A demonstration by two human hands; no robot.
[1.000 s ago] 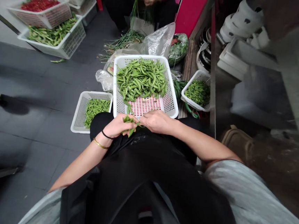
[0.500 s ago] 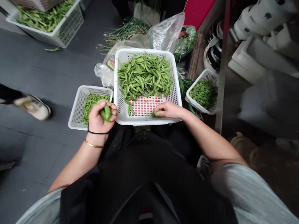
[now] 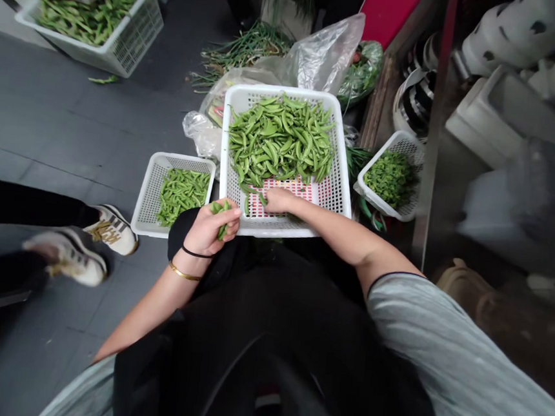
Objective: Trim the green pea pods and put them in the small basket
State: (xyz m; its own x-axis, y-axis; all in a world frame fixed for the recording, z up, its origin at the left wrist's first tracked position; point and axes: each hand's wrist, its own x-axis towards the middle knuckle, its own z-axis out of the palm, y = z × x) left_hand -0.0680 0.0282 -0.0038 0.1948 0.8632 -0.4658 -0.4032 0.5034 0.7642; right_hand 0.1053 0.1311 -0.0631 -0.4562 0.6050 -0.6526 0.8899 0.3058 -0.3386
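Note:
A handful of green pea pods (image 3: pixel 219 211) is gripped in my left hand (image 3: pixel 210 231), just off the near left corner of a large white basket (image 3: pixel 344 194). Inside that basket, my right hand (image 3: pixel 281 200) reaches over the perforated floor with its fingers pinched together. A single pea pod (image 3: pixel 262 199) shows at those fingertips, which are partly hidden. Behind the hand lies a big heap of pea pods (image 3: pixel 281 137). On the left a smaller white basket (image 3: pixel 145 193) holds more pods (image 3: pixel 184 193).
Right of me stands a white basket of leafy greens (image 3: pixel 391 179). Clear plastic bags (image 3: pixel 315 56) and spring onions (image 3: pixel 252 47) lie beyond. Stacked vegetable crates (image 3: pixel 126 46) are at far left. A person's shoes (image 3: pixel 115 229) are on the floor at left. A metal post (image 3: pixel 428 182) borders the right.
My left hand has moved right, to the basket's near corner, still holding pods. The right hand has shifted left toward loose pods. Another person's feet have moved farther into view at left.

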